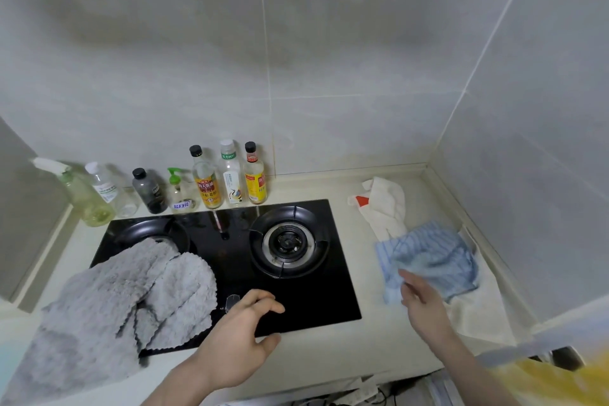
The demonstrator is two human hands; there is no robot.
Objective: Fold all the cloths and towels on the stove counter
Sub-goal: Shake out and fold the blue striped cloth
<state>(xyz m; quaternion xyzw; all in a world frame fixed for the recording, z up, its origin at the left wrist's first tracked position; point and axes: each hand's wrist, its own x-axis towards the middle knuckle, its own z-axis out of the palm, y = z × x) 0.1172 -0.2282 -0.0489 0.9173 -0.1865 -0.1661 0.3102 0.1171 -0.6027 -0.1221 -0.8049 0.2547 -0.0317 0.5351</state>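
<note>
Our right hand (425, 301) pinches the rumpled, striped blue cloth (435, 260) on the counter (329, 353); our left hand (240, 339) hovers relaxed, holding nothing.

Seven bottles (211, 180) against the tiled wall behind the black hob (296, 293).

Your counter (329, 349) is pale cream, with a black glass hob (306, 293) set into it. Along its back edge you have a row of bottles (211, 180). A grey fleecy towel (108, 300) sprawls over the hob's left burner and off the counter's front. On the right, you see a white cloth (385, 204), a rumpled blue striped cloth (438, 257) overlapping it, and a cream cloth (478, 310) beneath.
</note>
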